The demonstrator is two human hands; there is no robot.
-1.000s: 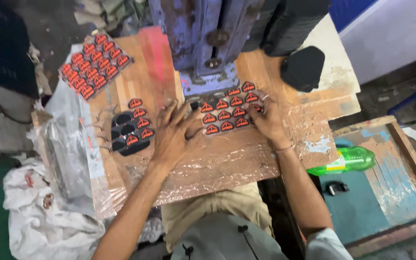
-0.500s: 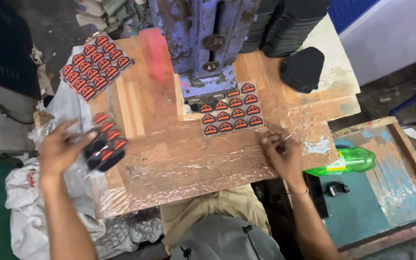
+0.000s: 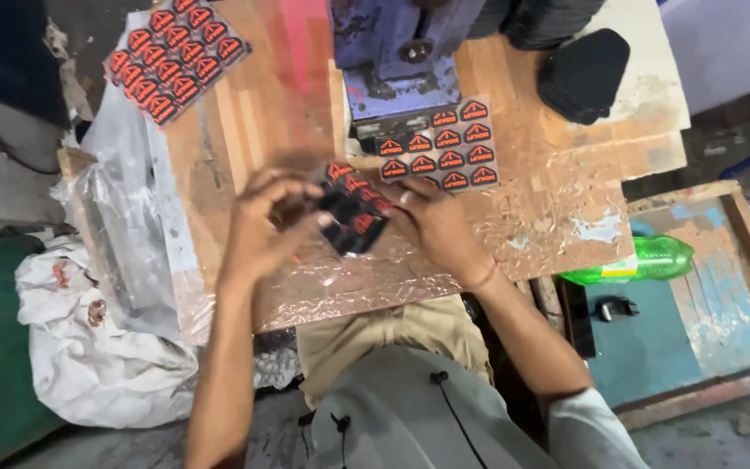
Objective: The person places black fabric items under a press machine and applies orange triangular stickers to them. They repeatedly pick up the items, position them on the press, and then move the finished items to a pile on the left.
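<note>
Far out to the left of the left hand, a crumpled white cloth lies low beside the counter, with clear plastic sheeting draped over the counter's edge. Up beyond that hand, a sheet of red and black badges rests at the far corner. The left hand is curled, its fingers pinched on the near-left edge of a small black sheet of badges, which it holds just above the foil-covered counter. The right hand grips the same sheet from the other side, fingers bent closed on it. Just past the right hand's fingertips lies a second badge sheet under the blue press. Further right sit a stack of black blanks, and beyond the counter a green bottle on a blue tray.
</note>
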